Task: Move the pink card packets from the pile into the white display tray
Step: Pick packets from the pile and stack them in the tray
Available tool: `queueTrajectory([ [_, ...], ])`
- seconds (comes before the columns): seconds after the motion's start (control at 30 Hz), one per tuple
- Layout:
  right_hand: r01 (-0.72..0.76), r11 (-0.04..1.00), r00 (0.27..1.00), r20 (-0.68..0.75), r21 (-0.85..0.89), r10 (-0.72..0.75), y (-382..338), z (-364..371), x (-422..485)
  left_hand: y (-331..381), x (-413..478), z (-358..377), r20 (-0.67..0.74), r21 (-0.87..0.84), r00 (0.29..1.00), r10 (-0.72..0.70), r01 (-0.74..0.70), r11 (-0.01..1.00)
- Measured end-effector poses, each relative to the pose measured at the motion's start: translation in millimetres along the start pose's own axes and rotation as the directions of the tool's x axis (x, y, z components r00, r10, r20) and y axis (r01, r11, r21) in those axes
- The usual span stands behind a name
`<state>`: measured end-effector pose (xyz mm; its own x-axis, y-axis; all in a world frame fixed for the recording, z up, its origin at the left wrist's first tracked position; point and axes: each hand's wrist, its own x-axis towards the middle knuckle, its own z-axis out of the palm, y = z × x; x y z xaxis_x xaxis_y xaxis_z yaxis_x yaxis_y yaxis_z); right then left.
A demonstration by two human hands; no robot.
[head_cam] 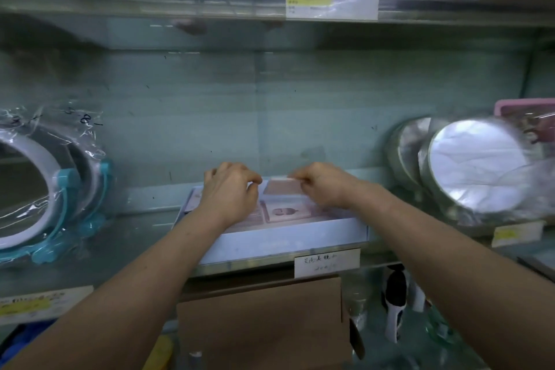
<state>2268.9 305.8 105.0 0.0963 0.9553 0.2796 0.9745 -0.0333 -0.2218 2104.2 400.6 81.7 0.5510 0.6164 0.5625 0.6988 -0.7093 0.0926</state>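
The white display tray [285, 242] sits on the glass shelf in the middle, with pink card packets [286, 213] lying flat inside it. Both my hands reach over the tray. My right hand [322, 186] pinches the top edge of one pink packet [283, 186] that stands at the back of the tray. My left hand [229, 191] hovers over the tray's left part with fingers curled, its fingertips close to that same packet; whether they touch it is blurred. The pile of packets is not in view.
Wrapped round mirrors with blue stands [45, 189] lie on the shelf at left. Round silver mirrors [477, 168] stand at right. A price label [326, 262] hangs under the tray, and a brown cardboard box [261, 321] sits below. An upper glass shelf [180, 3] runs overhead.
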Motion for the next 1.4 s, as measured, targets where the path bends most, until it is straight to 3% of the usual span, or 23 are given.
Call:
queueTrajectory([
  [0.17, -0.076, 0.979, 0.944, 0.303, -0.188, 0.132, -9.4, 13.4, -2.1, 1.7, -2.7, -0.3, 0.064, 0.005, 0.998, -0.005, 0.005, 1.0],
  [0.43, -0.088, 0.948, 0.949, 0.264, -0.307, 0.174, -11.3, 23.6, 13.1, -0.7, -2.6, -1.2, 0.102, 0.039, 0.994, -0.049, 0.045, 0.998],
  [0.67, -0.016, 0.978, 0.986, 0.159, -0.208, 0.05, -12.4, 28.9, 7.7, 0.4, -2.7, -2.0, 0.09, 0.033, 0.993, -0.074, 0.071, 0.997],
  [0.8, 0.011, 0.958, 0.992, 0.122, -0.286, 0.025, -13.9, 28.5, 7.6, 0.5, -3.1, -1.7, 0.118, 0.03, 0.989, -0.089, 0.086, 0.996],
  [1.03, 0.061, 0.971, 0.99, 0.135, -0.23, -0.03, -14.6, 23.1, 1.9, 1.1, -4.3, -4.6, 0.119, 0.079, 0.984, -0.133, 0.124, 0.989],
  [1.2, 0.009, 0.985, 0.99, 0.141, -0.174, 0.015, -15.6, 24.8, 7.2, 4.8, -4.0, -9.6, 0.153, 0.162, 0.98, -0.126, 0.101, 0.982],
  [1.4, -0.003, 0.989, 0.967, 0.25, -0.148, 0.04, -19.7, 15.9, 5.3, 16.9, -3.3, -15.1, 0.223, 0.237, 0.959, -0.178, 0.124, 0.964],
])
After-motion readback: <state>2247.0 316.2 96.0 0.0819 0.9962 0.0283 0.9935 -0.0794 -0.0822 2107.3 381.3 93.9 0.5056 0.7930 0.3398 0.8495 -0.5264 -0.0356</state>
